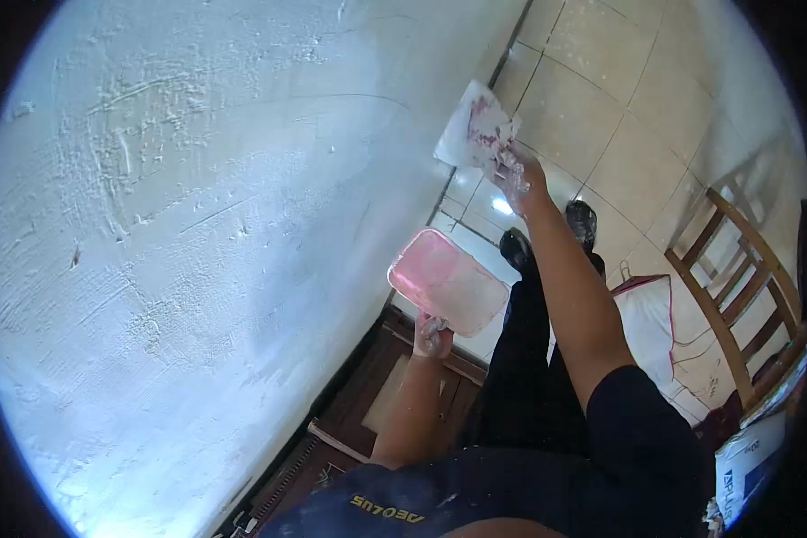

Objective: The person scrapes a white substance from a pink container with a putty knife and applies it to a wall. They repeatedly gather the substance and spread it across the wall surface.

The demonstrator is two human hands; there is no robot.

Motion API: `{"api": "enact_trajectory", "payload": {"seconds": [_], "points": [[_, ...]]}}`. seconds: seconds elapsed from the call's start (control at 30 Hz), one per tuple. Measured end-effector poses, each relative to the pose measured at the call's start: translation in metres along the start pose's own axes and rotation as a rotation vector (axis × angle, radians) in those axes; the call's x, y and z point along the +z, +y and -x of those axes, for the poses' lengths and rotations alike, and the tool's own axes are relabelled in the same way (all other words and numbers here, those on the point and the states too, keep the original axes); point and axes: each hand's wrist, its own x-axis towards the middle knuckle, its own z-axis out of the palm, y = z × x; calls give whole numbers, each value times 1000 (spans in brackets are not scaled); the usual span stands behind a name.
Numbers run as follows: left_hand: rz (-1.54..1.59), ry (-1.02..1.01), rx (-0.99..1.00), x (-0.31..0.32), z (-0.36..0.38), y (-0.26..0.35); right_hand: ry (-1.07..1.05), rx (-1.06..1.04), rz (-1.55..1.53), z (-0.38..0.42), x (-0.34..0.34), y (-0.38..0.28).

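Beside the white wall [242, 224], right hand [516, 174] is gripping a smeared scraper [466, 127], straight edge facing the wall. Left hand [433, 338] is holding a pinkish tub [448, 282], long axis slanting from wall toward legs [520, 359].

I log: wall [197, 215], rough-ridged in patches; container [450, 282], plastic; floor tiles [592, 94], smooth, glossy; chair [710, 318], wood; shirt [511, 489], matt cloth.

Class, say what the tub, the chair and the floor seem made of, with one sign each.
Tub: probably plastic; it looks thin, pink-tinted and smeared.
Chair: likely wood, with a smooth brown finish and flat slats.
Floor: glossy tile, perhaps ceramic; joint lines and glare show.
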Motion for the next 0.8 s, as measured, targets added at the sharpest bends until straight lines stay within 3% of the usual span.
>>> {"api": "enact_trajectory", "payload": {"seconds": [0.07, 0.13, 0.23, 0.33, 0.4, 0.43, 0.5, 0.53, 0.6, 0.7, 0.8], "points": [[-58, 9, -46, -4, 1, -2, -16, -8, -84, 40, 67, -28], [-44, 5, -36, -6, 1, -3, -330, -120, 122, 48, 92, -32], [-54, -4, -9, -9, -2, -1, -297, -182, 245, 18, 102, -22], [-88, -12, -3, 0, 1, 2, -135, -178, 195, -23, 28, 3], [-107, -26, -6, 3, 2, 3, -81, -302, 680, -44, -39, 18], [-72, -23, 13, 1, 2, 1, -82, -309, 678, -31, -28, 13], [-33, -15, 33, -1, 2, -1, 35, -99, 247, 5, -3, 1], [-39, -45, 21, -1, 2, -1, 37, -99, 248, 18, 21, -13], [-45, -71, 4, -4, 4, -4, -193, 24, -134, 38, 68, -29], [-66, 40, -47, -9, 3, -9, -374, -122, 119, 38, 104, -17], [-5, 29, -49, -1, 7, -8, -306, -176, 333, 5, 72, 21]]}}
